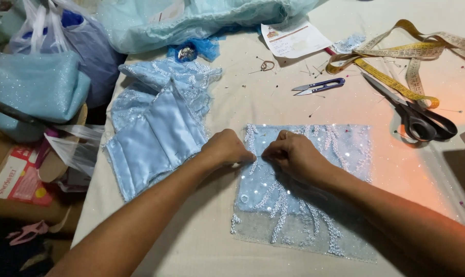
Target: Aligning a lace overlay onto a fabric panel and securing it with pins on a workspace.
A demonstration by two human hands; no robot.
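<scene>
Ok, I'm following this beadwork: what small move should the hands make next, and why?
Probably draw the pinch between the left hand and right hand gently apart, since both grip one spot on the beaded blue panel, which lies flat.

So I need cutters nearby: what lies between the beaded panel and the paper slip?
Small blue thread snips lie on the table between beaded panel and paper slip, head view.

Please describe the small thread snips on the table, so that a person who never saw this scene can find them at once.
On the cream-covered table, look just above the pale blue beaded fabric panel that both hands press. There lie the small thread snips with blue-purple handles. Unlike the large black-handled scissors beside the yellow tape measure, they are short, without finger rings.
</scene>
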